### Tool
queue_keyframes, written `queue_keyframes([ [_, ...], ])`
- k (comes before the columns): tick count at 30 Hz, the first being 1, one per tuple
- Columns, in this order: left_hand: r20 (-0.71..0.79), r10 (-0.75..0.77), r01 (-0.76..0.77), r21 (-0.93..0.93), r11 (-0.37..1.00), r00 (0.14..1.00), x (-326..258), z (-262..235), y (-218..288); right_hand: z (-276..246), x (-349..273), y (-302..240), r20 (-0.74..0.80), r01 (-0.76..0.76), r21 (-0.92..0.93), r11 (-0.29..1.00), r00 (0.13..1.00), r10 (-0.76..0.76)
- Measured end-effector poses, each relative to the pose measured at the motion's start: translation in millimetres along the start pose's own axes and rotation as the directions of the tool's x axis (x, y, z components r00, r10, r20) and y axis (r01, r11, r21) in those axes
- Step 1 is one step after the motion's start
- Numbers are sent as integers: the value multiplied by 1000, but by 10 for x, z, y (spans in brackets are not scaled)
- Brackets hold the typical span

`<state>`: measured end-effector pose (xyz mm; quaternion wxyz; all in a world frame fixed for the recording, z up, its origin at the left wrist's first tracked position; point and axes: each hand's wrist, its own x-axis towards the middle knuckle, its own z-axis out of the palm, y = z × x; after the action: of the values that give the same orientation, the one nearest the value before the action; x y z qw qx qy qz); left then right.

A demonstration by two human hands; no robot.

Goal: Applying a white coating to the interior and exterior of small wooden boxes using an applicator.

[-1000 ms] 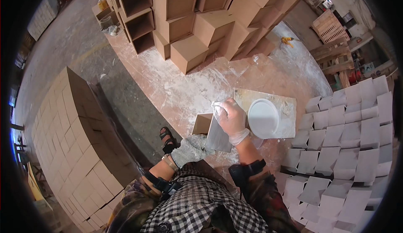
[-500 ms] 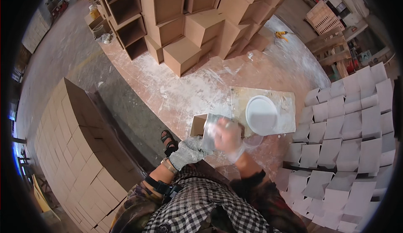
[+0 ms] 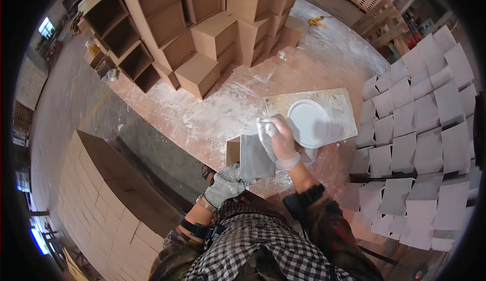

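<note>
grey-faced box point(image 3: 256, 157) sits between left hand point(image 3: 224, 186) and right hand point(image 3: 279, 140)

**Handwear Differing**

At 7 o'clock, the left hand point(image 3: 220, 192) is wearing a grey knitted glove point(image 3: 226, 184); at 4 o'clock, the right hand point(image 3: 282, 142) is wearing a translucent glove point(image 3: 286, 155). Black straps point(image 3: 311, 195) are encircling both forearms point(image 3: 303, 177). Patterned dark sleeves point(image 3: 336, 230) are flanking a black-and-white checked garment point(image 3: 253, 238) at 6 o'clock.

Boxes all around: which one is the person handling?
The box with a grey-smeared face and brown inside, directly before the person. It alone has the gloved left hand on it; the brown boxes and whitish ones stand in piles.
</note>
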<state>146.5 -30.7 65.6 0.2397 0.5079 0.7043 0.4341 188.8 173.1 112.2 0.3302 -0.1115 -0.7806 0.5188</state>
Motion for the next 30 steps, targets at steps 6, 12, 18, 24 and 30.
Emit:
queue_keyframes([
  [6, -22, 85, -84, 44, 995, 996, -42, -25, -12, 69, -181, -35, 159, 133, -59, 989, 980, -122],
  [12, -28, 85, -83, 38, 996, 996, -48, -4, -132, 76, -870, -289, 234, 192, -7, 981, 954, -185],
  [18, 104, 56, -64, 76, 995, 993, -39, -35, -258, 123, -325, 2, 118, 300, -263, 917, 953, -278],
  [24, 99, 63, -60, -31, 998, 993, 48, -23, -181, 17, 224, 315, -66, 0, -115, 993, 998, -8],
  [30, 27, 57, -60, 124, 991, 998, -70, -15, -162, 210, -701, -300, 217, 201, -57, 978, 959, -185],
])
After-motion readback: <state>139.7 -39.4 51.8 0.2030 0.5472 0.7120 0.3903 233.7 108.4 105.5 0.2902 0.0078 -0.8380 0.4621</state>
